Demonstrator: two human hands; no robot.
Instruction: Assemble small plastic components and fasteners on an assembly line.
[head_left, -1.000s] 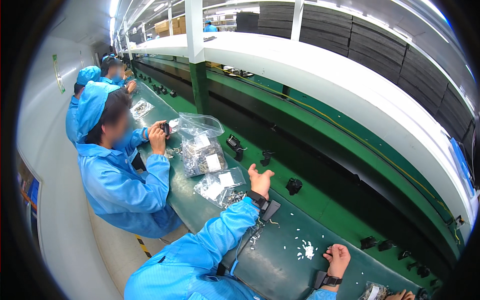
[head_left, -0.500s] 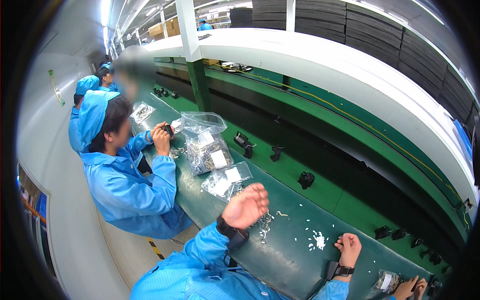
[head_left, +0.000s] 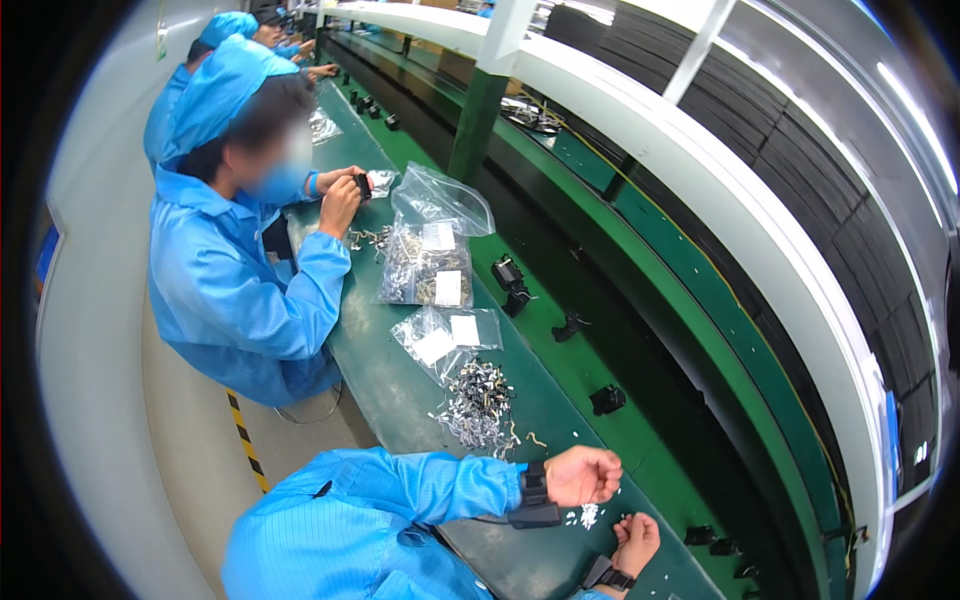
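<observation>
My left hand (head_left: 585, 475) hovers over the green bench, its fingers curled inward; whatever they hold, if anything, is hidden. Just below it lies a loose cluster of small white pieces (head_left: 589, 516). On the other side of that cluster is my right hand (head_left: 636, 542), near the bench edge. Its fingers are bent toward the thumb, and anything between them is too small to make out. To the left of my hands a heap of small wired parts (head_left: 478, 405) spreads over the bench. Bands with dark boxes are strapped around both wrists.
Behind the heap lie a flat clear bag (head_left: 447, 340) with white labels and a bulging clear bag (head_left: 428, 262) of parts. Black devices (head_left: 607, 400) stand along the green ledge beside the dark conveyor (head_left: 640, 350). A co-worker (head_left: 240, 260) in blue holds a black object at left.
My left hand has moved from beside the wired parts to the white pieces, close to my right hand. The view has swung, uncovering the heap of parts.
</observation>
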